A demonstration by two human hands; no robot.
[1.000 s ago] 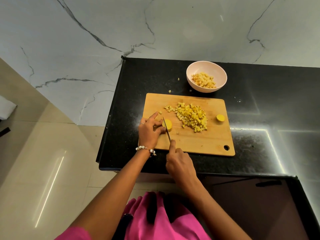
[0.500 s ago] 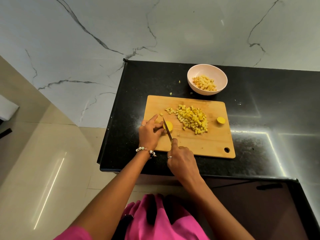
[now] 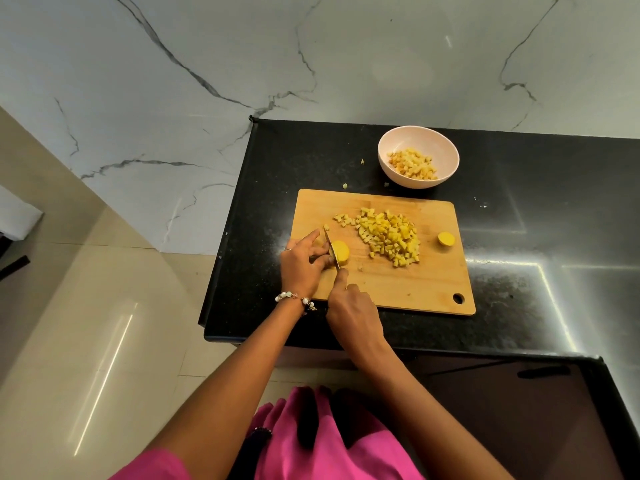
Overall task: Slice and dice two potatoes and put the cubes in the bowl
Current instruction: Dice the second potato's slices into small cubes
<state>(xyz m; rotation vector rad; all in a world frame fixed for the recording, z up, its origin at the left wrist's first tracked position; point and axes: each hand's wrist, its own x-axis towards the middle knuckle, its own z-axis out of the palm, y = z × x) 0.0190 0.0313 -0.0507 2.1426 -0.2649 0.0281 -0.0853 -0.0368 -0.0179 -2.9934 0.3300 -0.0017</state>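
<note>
A wooden cutting board (image 3: 422,289) lies on the black counter. My left hand (image 3: 303,263) holds a yellow potato piece (image 3: 341,252) at the board's left side. My right hand (image 3: 353,313) grips a knife (image 3: 330,247) whose blade stands against that piece, my forefinger along its back. A heap of yellow potato cubes (image 3: 391,237) covers the board's middle. A small potato end (image 3: 445,240) sits near the board's right edge. Behind the board stands a pale pink bowl (image 3: 388,147) holding cubes.
The black counter (image 3: 536,237) ends at a left edge beside a tiled floor (image 3: 86,306) and a front edge under my wrists. A few stray potato bits (image 3: 362,162) lie between board and bowl. A marble wall (image 3: 311,64) rises behind.
The knife blade has shifted a little along the potato piece while both hands keep their grip. The camera view has drifted slightly.
</note>
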